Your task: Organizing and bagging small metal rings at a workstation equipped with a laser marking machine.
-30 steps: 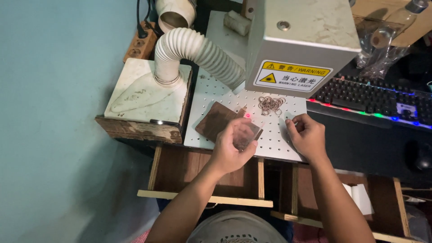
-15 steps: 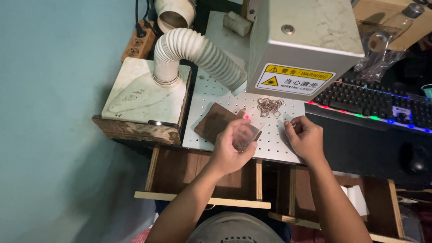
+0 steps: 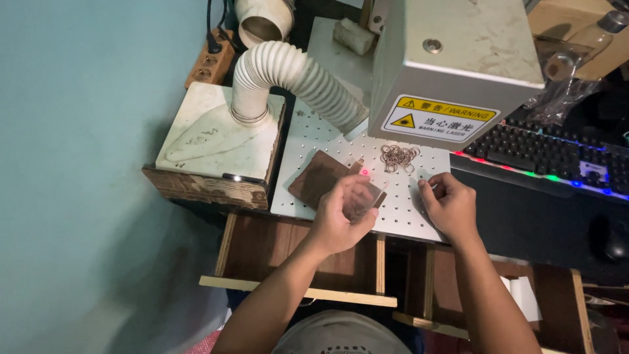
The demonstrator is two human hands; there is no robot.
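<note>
My left hand point(image 3: 339, 219) holds a small clear rectangular plate point(image 3: 364, 196) just above the near end of a dark brown slab point(image 3: 319, 177). The slab lies on a white perforated work plate point(image 3: 400, 216). A red light dot point(image 3: 364, 172) glows beside the slab. A little heap of thin coppery rings point(image 3: 398, 156) lies under the grey machine head point(image 3: 452, 72). My right hand point(image 3: 453, 206) rests on the perforated plate to the right of the rings. Its fingers are curled together, and I cannot see whether anything small sits in them.
A white ribbed hose point(image 3: 295, 75) runs from a worn white box point(image 3: 216, 134) toward the machine head. A backlit black keyboard point(image 3: 557, 154) and a mouse point(image 3: 614, 237) lie to the right. A power strip point(image 3: 208, 62) sits at the back left. Wooden drawer frames point(image 3: 295, 288) show below the plate.
Both hands stay almost where they were over the perforated plate. My left hand keeps hold of the clear plate. The view has shifted slightly.
</note>
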